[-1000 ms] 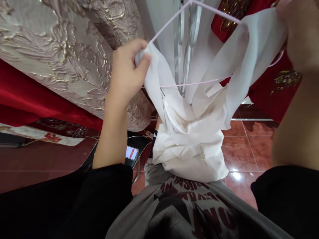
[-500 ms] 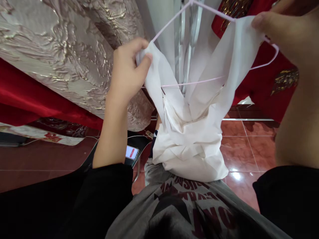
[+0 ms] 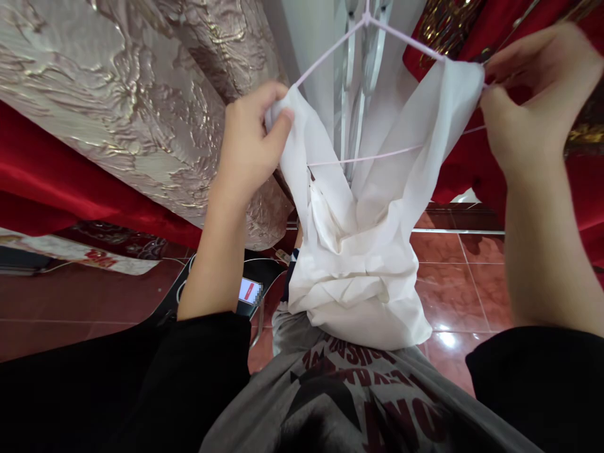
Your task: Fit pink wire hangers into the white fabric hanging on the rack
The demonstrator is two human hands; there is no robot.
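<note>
A white garment hangs from a thin pink wire hanger in front of me, its lower part bunched against my grey printed shirt. My left hand pinches the garment's left shoulder strap where it meets the hanger's left arm. Up at the right, my right hand is closed on the right strap's edge at the hanger's right end, thumb and fingers pressed together. The hanger's hook is out of view at the top edge.
A shiny beige brocade cloth hangs at the left over red fabric. Red garments with gold embroidery hang at the right. The floor is glossy red tile. A phone lies below on a dark stand.
My right hand has come down from the top right corner and moved to the right strap's outer edge, pulling it along the hanger. The left hand has stayed on the left strap.
</note>
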